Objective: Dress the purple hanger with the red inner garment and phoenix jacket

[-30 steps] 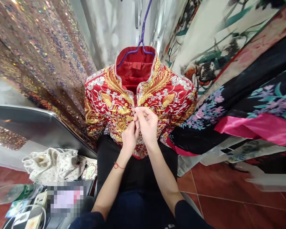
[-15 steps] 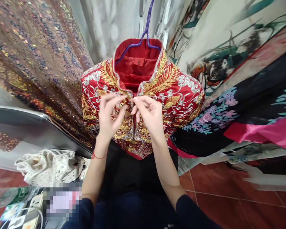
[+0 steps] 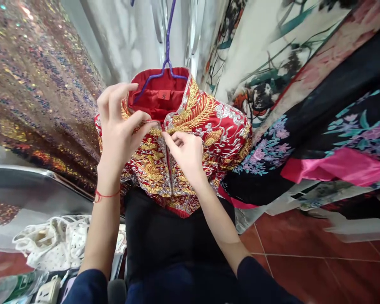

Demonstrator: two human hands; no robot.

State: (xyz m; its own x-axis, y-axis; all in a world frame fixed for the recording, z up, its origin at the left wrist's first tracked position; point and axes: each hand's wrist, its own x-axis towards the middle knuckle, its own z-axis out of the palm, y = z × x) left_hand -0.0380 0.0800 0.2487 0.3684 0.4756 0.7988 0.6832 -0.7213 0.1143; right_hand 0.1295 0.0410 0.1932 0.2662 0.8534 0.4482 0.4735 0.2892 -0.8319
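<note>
climbing from the chest fastenings seen a second before, both hands had reached the collar of the red embroidered jacket point(image 3: 205, 126), which hung on a purple hanger point(image 3: 167, 50) between racked garments. the left hand point(image 3: 118, 126) pinched the left collar edge, the right hand point(image 3: 185, 150) pinched the fastening opposite, so the closing looked nearly done. a red neck tag point(image 3: 164, 95) read "s"; no other writing was legible.
</note>
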